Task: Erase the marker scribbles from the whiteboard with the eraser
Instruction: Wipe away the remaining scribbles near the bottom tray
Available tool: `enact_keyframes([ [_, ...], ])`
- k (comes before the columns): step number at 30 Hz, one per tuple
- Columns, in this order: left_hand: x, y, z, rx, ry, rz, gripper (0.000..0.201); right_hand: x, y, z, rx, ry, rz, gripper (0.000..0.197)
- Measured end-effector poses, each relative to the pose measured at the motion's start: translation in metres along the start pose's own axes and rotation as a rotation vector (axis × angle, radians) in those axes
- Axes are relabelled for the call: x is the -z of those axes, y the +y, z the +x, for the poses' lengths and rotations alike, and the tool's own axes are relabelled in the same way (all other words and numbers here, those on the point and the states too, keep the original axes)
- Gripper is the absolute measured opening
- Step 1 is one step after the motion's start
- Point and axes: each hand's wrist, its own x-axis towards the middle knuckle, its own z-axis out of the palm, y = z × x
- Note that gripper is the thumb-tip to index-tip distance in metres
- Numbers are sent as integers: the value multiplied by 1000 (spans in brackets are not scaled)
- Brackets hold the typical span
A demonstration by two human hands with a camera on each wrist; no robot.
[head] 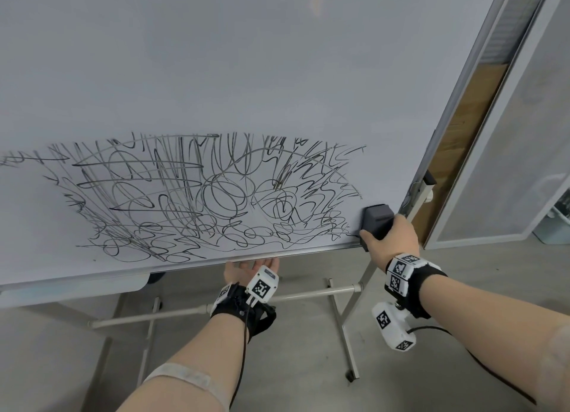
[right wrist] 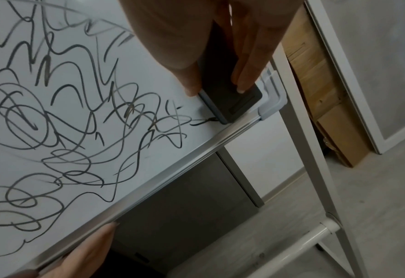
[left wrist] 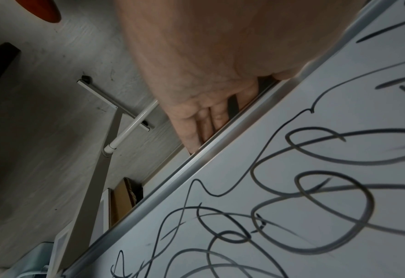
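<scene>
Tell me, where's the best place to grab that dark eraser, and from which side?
Take the eraser by its two long side edges, coming from the front, away from the whiteboard. It lies flat against the board with its back facing out, so only those edges are free. The right hand holds it so: thumb one edge, fingers the other.

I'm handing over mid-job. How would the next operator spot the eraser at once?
Find the whiteboard and follow its bottom rail to the lower right corner, where the black scribbles end. There the right hand grips the eraser against the board. It is the only solid dark grey block; everything beside it is thin marker line.
</scene>
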Motion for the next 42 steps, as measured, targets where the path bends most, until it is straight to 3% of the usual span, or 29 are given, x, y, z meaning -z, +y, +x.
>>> enact_keyframes([
  [6,-2,-2,-6,-16,-23,-5,43,-11,-2,-9,17,26,72,50],
  [14,-3,-3,-7,6,-21,-18,46,-39,-33,-37,97,-85,164,53],
  [23,1,-3,-3,-3,-14,17,46,-9,-6,-13,-65,20,162,52],
  [27,4,0,4,9,-4,9,57,-30,-22,-28,0,-65,156,53],
  [30,5,1,5,16,-33,19,53,-42,-30,-34,46,-100,177,53],
  [36,8,3,8,32,-19,47,58,9,8,5,-157,51,112,62],
  [42,5,-4,8,0,16,30,64,-5,-10,-12,-62,-26,135,56],
])
